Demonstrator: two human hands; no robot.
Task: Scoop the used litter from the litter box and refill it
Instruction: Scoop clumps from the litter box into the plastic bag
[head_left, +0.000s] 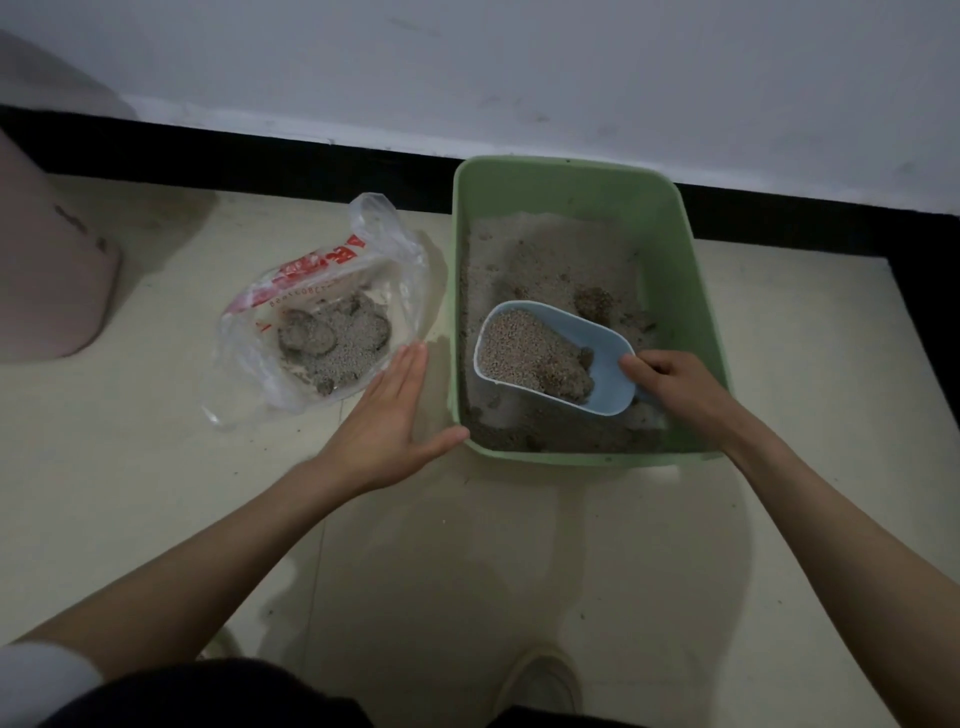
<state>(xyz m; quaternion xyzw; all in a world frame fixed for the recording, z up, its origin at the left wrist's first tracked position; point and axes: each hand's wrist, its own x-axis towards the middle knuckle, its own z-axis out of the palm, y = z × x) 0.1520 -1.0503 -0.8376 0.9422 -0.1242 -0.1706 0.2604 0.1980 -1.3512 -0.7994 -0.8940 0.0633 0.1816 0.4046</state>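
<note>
A green litter box (691, 291) stands on the floor by the wall, holding grey-brown litter (540, 260) with darker clumps. Inside it, a light blue scoop (602, 343) is heaped with litter; my right hand (675, 384) grips its handle end. To the left lies a clear plastic bag (363, 260) with red print, open, with clumps of used litter (332, 338) inside. My left hand (389, 415) hovers flat with fingers together between the bag and the box's near left corner, holding nothing.
A pinkish bin (47, 270) stands at the far left. A black skirting strip (260, 156) runs along the white wall behind. My shoe (540, 680) shows at the bottom on the beige tiled floor (156, 493).
</note>
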